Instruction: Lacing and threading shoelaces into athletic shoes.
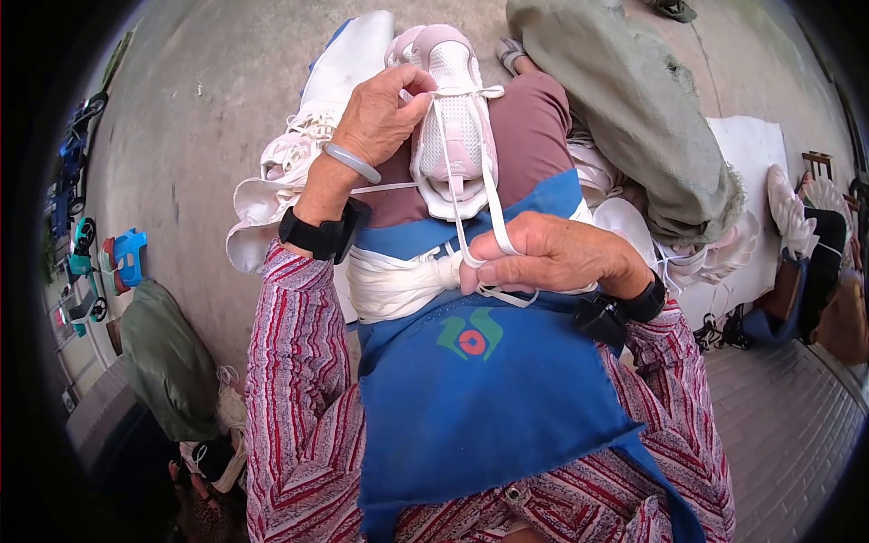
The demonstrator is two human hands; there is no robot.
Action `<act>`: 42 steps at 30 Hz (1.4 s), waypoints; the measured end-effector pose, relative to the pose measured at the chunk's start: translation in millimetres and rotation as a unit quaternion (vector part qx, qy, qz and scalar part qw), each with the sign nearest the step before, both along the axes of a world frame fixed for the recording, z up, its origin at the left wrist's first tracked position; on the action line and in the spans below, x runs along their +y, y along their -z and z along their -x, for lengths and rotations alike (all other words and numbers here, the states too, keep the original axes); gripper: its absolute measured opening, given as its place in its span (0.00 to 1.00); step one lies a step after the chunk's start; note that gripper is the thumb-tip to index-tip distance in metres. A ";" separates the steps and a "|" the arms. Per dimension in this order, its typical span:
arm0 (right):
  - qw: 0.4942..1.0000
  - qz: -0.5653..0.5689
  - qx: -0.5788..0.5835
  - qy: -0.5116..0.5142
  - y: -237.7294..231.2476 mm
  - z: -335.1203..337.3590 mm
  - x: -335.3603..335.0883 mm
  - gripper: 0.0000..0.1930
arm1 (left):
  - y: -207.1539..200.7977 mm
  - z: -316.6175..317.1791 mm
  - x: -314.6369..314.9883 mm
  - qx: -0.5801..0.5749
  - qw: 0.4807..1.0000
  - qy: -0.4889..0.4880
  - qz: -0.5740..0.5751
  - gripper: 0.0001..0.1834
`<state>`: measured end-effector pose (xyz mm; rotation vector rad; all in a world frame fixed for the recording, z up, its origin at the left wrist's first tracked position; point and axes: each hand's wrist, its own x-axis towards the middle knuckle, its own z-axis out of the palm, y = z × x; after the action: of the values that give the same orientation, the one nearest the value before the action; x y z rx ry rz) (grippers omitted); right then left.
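A pale pink and white mesh shoe (457, 145) lies on my lap, its rounded end pointing away from me. A flat white shoelace (491, 192) runs across it and down in two long strands toward my body. My left hand (385, 113) is at the shoe's left edge, thumb and forefinger pinched on the lace where it crosses. Closer to my waist, my right hand (557, 256) is closed round the strands, a loop lying over its fingers. Behind it, a thick bundle of white laces (398, 285) is tied across my blue apron (471, 407).
More pink and white shoes (294, 158) sit left of my lap, beside a white sheet (353, 68). On the right, a grey-green cloth (634, 109) partly covers other shoes (724, 244). A person's dark sleeve (824, 262) shows at the far right. Scooters (83, 271) stand at far left.
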<state>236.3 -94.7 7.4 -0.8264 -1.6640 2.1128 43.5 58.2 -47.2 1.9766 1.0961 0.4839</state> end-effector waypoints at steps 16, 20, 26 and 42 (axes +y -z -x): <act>0.987 0.117 0.105 -0.019 -33.0 -17.3 -8.9 0.13 | 5.3 17.6 -18.2 -0.005 1.000 -0.002 -0.017 0.07; 0.997 0.009 0.064 -0.049 -36.9 -7.3 -2.4 0.13 | -16.5 27.2 -27.8 -0.058 0.966 -0.108 0.226 0.20; 0.986 -0.153 0.005 -0.068 -27.9 34.1 -6.3 0.12 | -19.2 -2.3 -55.0 -0.309 0.743 -0.047 0.591 0.29; 0.786 -0.275 -0.295 0.469 65.4 1.4 65.2 0.12 | -2.9 11.2 -115.1 -0.060 0.943 -0.057 0.322 0.12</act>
<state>234.9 -29.4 -58.0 -1.7215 -1.4650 0.6612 32.3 -56.9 -44.3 1.3004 1.1163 0.2518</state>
